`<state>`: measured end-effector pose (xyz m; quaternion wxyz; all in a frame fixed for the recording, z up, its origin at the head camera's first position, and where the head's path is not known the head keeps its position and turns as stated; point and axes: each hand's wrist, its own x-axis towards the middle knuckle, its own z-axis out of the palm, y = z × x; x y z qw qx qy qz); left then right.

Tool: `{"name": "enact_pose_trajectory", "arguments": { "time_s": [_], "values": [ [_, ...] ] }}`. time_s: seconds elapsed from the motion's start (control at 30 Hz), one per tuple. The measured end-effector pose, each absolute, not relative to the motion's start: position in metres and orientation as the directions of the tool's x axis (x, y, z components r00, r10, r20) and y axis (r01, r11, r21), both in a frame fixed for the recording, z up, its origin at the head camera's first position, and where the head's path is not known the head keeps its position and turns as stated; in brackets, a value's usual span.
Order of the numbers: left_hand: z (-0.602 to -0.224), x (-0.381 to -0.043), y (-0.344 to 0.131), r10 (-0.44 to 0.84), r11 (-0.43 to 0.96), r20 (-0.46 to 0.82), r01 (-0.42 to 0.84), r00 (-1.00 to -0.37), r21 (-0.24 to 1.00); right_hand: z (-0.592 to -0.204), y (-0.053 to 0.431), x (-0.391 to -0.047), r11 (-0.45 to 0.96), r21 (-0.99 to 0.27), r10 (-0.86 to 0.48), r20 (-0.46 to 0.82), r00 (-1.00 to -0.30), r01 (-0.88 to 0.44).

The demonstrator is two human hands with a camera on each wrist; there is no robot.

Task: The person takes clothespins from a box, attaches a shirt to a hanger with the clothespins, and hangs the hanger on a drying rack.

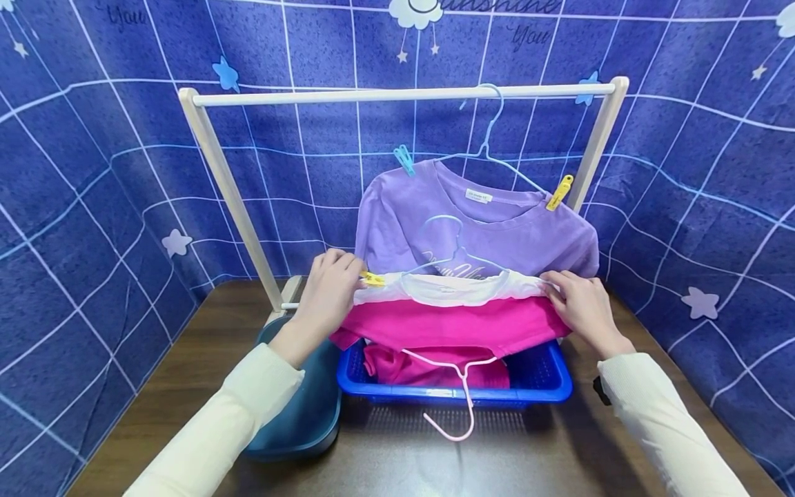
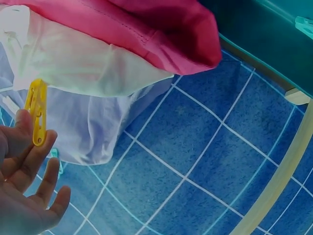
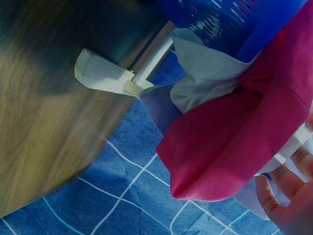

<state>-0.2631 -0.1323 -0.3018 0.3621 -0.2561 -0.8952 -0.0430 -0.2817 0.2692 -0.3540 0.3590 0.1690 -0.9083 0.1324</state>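
Observation:
A pink-and-white shirt [image 1: 453,324] on a light blue hanger [image 1: 460,238] is held up between my two hands, above the blue basket. At its left shoulder my left hand [image 1: 328,286] pinches a yellow clothespin [image 2: 39,112] between thumb and fingers; the clothespin's tip is on the white cloth. My right hand [image 1: 582,305] grips the white cloth at the other shoulder, its fingertips partly hidden behind the fabric. The shirt's hem droops forward over the basket, and the blue hanger's hook stands up in front of the purple shirt.
A purple shirt [image 1: 394,217] hangs from the white rack bar [image 1: 323,96] with a teal clothespin [image 1: 404,160] and another yellow clothespin [image 1: 560,193]. Below are a blue basket [image 1: 447,395] with pink cloth, a pink hanger [image 1: 466,397] over its front rim, and a teal bin [image 1: 310,414].

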Motion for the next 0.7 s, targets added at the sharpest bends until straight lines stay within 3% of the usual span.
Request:
{"name": "enact_pose_trajectory", "arguments": {
  "time_s": [0.7],
  "values": [
    [-0.300,-0.271,-0.120,0.468,0.859,0.650,0.481,-0.599,-0.176,-0.356,0.269,-0.283,0.915,-0.120,-0.202,0.693,-0.693,-0.386]
  ]
}}
